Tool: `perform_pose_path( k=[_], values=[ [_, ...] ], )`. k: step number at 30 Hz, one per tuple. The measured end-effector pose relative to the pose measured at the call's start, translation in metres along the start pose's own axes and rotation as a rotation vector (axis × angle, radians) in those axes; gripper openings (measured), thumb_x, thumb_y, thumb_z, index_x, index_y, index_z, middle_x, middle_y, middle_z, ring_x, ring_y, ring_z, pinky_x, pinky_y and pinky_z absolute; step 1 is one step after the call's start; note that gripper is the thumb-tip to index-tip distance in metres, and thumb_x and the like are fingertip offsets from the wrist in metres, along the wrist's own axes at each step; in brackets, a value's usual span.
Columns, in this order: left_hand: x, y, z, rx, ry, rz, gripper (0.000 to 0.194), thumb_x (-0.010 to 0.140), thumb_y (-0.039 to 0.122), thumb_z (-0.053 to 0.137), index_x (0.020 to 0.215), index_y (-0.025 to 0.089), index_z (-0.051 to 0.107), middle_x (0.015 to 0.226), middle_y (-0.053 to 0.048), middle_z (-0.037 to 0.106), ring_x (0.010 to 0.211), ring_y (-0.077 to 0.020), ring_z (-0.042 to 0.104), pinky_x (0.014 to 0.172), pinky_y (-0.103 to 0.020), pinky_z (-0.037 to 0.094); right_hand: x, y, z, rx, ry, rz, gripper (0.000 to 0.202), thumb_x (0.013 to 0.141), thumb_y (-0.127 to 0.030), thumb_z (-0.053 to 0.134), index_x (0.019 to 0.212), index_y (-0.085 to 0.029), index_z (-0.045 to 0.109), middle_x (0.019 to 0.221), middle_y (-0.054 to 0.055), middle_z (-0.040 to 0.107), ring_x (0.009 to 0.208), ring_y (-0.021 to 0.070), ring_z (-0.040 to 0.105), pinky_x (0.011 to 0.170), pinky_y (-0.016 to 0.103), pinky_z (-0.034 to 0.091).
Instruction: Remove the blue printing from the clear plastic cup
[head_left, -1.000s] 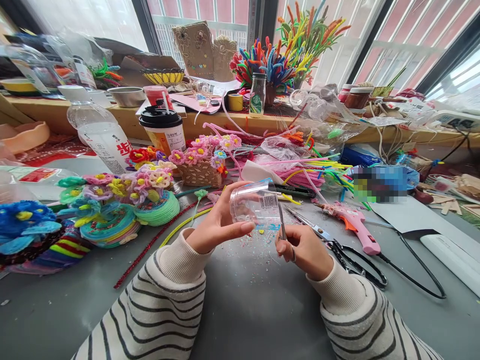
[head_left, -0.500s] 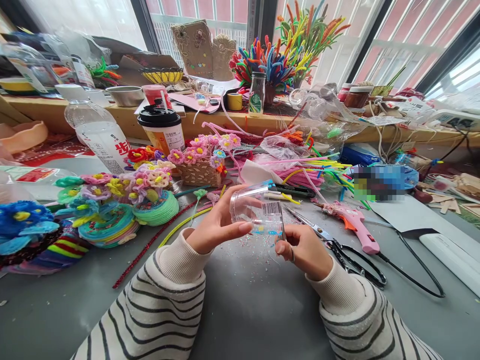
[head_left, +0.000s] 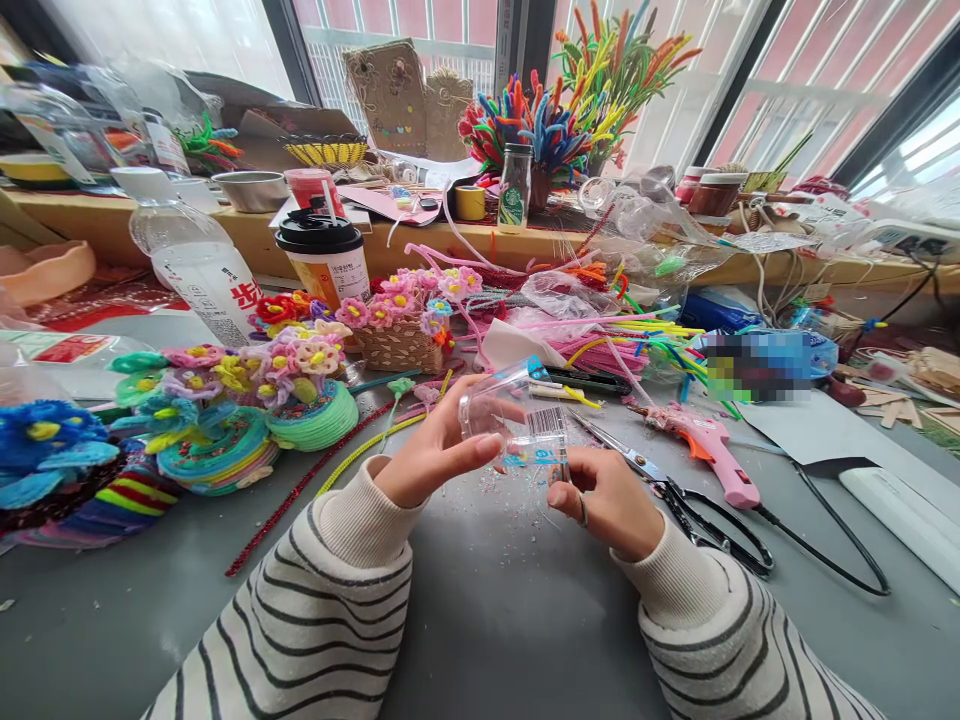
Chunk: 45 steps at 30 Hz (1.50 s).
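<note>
A clear plastic bottle piece, with a barcode and blue print, is held on its side just above the table in front of me. My left hand wraps round its left end, thumb along the near side. At the open right edge, the fingers of my right hand pinch the rim; a thin dark sliver shows there, too small to name. Just beyond that hand lie large black-handled scissors. A pink hot glue gun rests farther right.
Pipe-cleaner flower pots crowd the left. A small woven basket of flowers, a lidded drink cup and a plastic bottle stand behind. Loose pipe cleaners pile up at the back. Tiny bits lie scattered on the grey table.
The bottle piece has turned slightly in my hands, so its barcode and blue print now sit a little differently. Both hands stay nearly in place.
</note>
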<state>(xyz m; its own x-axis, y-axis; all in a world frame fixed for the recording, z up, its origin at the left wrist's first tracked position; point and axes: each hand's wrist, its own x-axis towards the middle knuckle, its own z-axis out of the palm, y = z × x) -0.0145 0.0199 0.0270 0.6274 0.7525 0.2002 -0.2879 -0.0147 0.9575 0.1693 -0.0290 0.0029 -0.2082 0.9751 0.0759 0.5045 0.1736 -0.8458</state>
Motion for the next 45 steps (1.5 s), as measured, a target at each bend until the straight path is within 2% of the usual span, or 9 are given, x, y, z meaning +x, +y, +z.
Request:
perform_pose_path(
  k=[7,15,24,32,39,45],
  values=[
    [-0.0005,-0.0021,-0.0049,0.013,0.022,0.030,0.053,0.066,0.044,0.062,0.107,0.022,0.036,0.099,-0.007,0.054,0.077,-0.0172,0.057,0.063,-0.029,0.042,-0.0003,-0.0010,0.0000,-0.006,-0.019,-0.012,0.066,0.054,-0.084,0.031,0.047,-0.018,0.035,0.048,-0.003,0.036,0.047,0.0084,0.031,0.045,0.022,0.029],
    [-0.0008,-0.0027,-0.0026,0.024,0.030,0.031,0.053,0.066,0.043,0.062,0.106,0.023,0.035,0.098,-0.006,0.055,0.077,-0.0157,0.056,0.065,-0.028,0.043,-0.0014,-0.0025,-0.0007,0.004,-0.008,-0.040,0.064,0.057,-0.081,0.034,0.048,-0.018,0.039,0.049,-0.001,0.039,0.048,0.0089,0.033,0.046,0.023,0.031],
    [-0.0006,0.0002,-0.0003,0.088,-0.009,0.004,0.055,0.064,0.044,0.064,0.104,0.022,0.035,0.091,-0.005,0.056,0.066,-0.0117,0.053,0.056,-0.024,0.039,-0.0002,-0.0022,-0.0007,0.000,0.000,-0.035,0.063,0.058,-0.080,0.034,0.048,-0.018,0.038,0.047,-0.002,0.036,0.047,0.0086,0.031,0.044,0.022,0.028],
    [0.0008,0.0009,-0.0007,0.147,-0.004,0.026,0.053,0.062,0.051,0.062,0.095,0.020,0.034,0.082,-0.003,0.059,0.057,-0.0088,0.048,0.051,-0.023,0.033,-0.0010,-0.0026,0.0003,-0.043,0.079,-0.081,0.063,0.059,-0.079,0.035,0.045,-0.018,0.038,0.044,-0.003,0.034,0.045,0.0082,0.030,0.042,0.022,0.026],
    [-0.0004,-0.0009,-0.0020,0.176,-0.001,0.061,0.049,0.065,0.047,0.061,0.095,0.021,0.032,0.080,-0.002,0.059,0.058,-0.0096,0.048,0.053,-0.025,0.034,-0.0020,-0.0001,0.0023,-0.097,0.111,-0.094,0.062,0.066,-0.074,0.036,0.041,-0.017,0.041,0.039,-0.002,0.037,0.041,0.0080,0.032,0.041,0.022,0.027],
    [0.0003,0.0008,-0.0020,0.188,-0.008,0.067,0.047,0.064,0.049,0.061,0.091,0.021,0.034,0.076,-0.002,0.059,0.059,-0.0092,0.048,0.053,-0.024,0.034,-0.0026,-0.0015,0.0033,-0.061,0.137,-0.114,0.062,0.062,-0.075,0.039,0.039,-0.017,0.036,0.039,-0.004,0.033,0.041,0.0066,0.027,0.040,0.021,0.024]
  ],
)
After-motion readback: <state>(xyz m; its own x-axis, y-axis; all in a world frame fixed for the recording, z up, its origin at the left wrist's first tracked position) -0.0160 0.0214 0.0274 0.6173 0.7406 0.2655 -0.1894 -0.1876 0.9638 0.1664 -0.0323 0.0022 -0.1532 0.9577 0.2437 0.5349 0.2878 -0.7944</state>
